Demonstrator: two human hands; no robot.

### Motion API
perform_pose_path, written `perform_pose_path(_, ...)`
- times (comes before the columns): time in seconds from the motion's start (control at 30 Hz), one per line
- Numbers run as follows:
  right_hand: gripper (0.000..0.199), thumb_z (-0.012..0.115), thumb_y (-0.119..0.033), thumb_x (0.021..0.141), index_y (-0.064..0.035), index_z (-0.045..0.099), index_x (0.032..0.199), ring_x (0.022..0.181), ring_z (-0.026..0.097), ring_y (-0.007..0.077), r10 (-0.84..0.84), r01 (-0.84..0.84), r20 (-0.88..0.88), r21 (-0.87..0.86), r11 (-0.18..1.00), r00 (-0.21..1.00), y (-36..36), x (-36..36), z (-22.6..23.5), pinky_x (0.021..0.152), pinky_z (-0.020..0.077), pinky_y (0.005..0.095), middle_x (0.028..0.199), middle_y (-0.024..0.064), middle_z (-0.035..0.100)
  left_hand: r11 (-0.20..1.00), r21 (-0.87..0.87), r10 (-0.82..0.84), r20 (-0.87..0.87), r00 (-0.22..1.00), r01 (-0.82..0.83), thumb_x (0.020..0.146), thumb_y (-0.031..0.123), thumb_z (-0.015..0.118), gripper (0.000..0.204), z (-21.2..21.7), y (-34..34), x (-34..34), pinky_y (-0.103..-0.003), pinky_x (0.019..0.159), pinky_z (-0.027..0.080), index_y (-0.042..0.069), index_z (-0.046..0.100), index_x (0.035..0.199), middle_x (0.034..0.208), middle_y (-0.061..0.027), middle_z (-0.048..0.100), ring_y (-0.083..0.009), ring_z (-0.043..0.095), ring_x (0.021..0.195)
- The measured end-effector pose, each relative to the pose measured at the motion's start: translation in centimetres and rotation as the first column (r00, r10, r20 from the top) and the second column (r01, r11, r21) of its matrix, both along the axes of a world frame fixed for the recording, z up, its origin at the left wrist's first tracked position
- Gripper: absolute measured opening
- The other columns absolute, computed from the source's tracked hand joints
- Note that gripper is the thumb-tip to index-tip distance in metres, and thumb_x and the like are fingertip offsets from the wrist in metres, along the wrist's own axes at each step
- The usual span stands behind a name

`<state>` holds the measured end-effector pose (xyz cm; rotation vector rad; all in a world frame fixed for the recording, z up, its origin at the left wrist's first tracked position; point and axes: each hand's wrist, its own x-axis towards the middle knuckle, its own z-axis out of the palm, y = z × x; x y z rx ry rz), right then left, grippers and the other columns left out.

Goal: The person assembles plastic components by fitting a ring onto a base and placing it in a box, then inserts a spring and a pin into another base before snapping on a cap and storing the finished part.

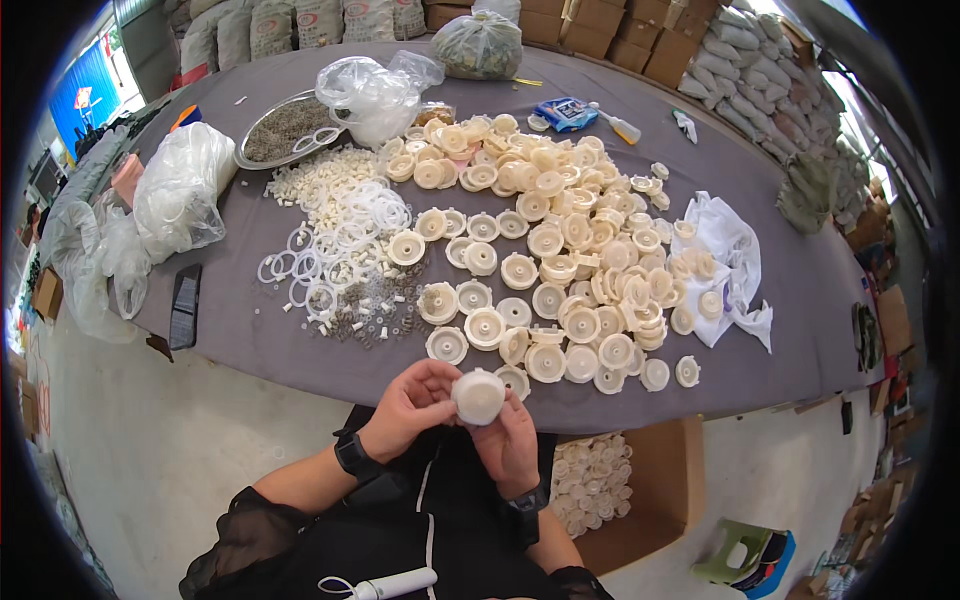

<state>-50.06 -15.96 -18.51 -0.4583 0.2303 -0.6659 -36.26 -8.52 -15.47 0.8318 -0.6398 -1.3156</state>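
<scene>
Between my two hands, just off the table's near edge, is a round cream plastic cap (478, 397), its smooth side facing up. My left hand (408, 408) pinches its left side with thumb and fingers. From below and the right, my right hand (507, 447) grips the same cap. Beyond my hands lies a big heap of similar cream caps (600, 230), some loose ones nearer me with their inner side up. To the left of the heap are clear plastic rings (380, 210), small white plugs (325, 185) and tiny metal-looking pieces (375, 318).
A metal tray (243, 150) of small dark parts sits at the back left, near plastic bags (190, 190). A phone (185, 305) lies at the left edge, a white cloth (735, 255) at right. Below the table, a cardboard box (680, 480) holds more caps beside a green stool (735, 550).
</scene>
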Motion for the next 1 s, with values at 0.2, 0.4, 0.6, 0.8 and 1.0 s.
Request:
perform_pose_path(0.2, 0.034, 0.053, 0.004, 0.077, -0.0045, 0.047, 0.110, 0.111, 0.048, 0.0239, -0.130, 0.126, -0.027, -0.129, 0.984, 0.991, 0.9, 0.8, -0.5, 0.097, 0.0357, 0.0404, 0.118, 0.0119, 0.049, 0.983, -0.040, 0.181, 0.003, 0.984, -0.180, 0.079, -0.003, 0.054, 0.033, -0.1, -0.5, -0.5, -0.023, 0.068, 0.047, 0.002, 0.045, 0.110, 0.094, -0.0059, 0.055, -0.0103, 0.055, 0.083)
perform_pose_path(0.4, 0.030, 0.047, 0.011, 0.080, -0.0011, 0.046, 0.107, 0.104, 0.051, 0.0181, -0.216, 0.186, -0.099, -0.252, 0.950, 0.971, 1.5, 1.0, -0.2, 0.091, 0.0390, 0.0314, 0.108, 0.0102, 0.053, 0.981, 0.047, 0.189, 0.017, 0.982, -0.189, 0.077, -0.005, 0.051, 0.033, -0.5, -0.2, -1.0, -0.019, 0.065, 0.041, 0.002, 0.046, 0.110, 0.091, -0.0028, 0.054, -0.0053, 0.050, 0.077)
perform_pose_path(0.6, 0.033, 0.047, 0.012, 0.077, -0.0014, 0.048, 0.107, 0.101, 0.052, 0.0149, -0.295, 0.216, -0.162, -0.380, 0.899, 0.942, 1.4, 1.4, 0.1, 0.089, 0.0392, 0.0268, 0.108, 0.0084, 0.054, 0.953, -0.022, 0.302, 0.169, 0.938, -0.303, 0.076, -0.006, 0.050, 0.030, -0.7, -0.5, -0.5, -0.015, 0.059, 0.038, 0.001, 0.048, 0.105, 0.085, 0.0002, 0.053, -0.0027, 0.048, 0.071)
perform_pose_path(0.8, 0.013, 0.046, -0.004, 0.085, -0.0007, 0.051, 0.097, 0.099, 0.051, 0.0158, -0.164, 0.142, -0.106, -0.187, 0.972, 0.981, 0.7, 0.7, 0.1, 0.089, 0.0376, 0.0291, 0.103, 0.0074, 0.053, 0.941, -0.151, 0.336, 0.489, 0.805, -0.302, 0.073, -0.005, 0.049, 0.028, -0.7, -0.1, -0.6, -0.015, 0.057, 0.037, 0.000, 0.052, 0.100, 0.082, 0.0001, 0.053, -0.0013, 0.045, 0.065)
perform_pose_path(1.0, 0.010, 0.046, -0.012, 0.089, -0.0045, 0.050, 0.085, 0.084, 0.050, 0.0112, -0.001, -0.002, -0.062, -0.051, 0.999, 0.998, 1.1, 0.4, 0.4, 0.078, 0.0385, 0.0254, 0.090, 0.0031, 0.052, 0.994, 0.087, 0.073, -0.114, 0.991, -0.063, 0.082, 0.010, 0.050, 0.014, -1.1, 0.3, -0.3, -0.017, 0.050, 0.038, 0.002, 0.054, 0.093, 0.074, -0.0003, 0.055, -0.0031, 0.046, 0.056)
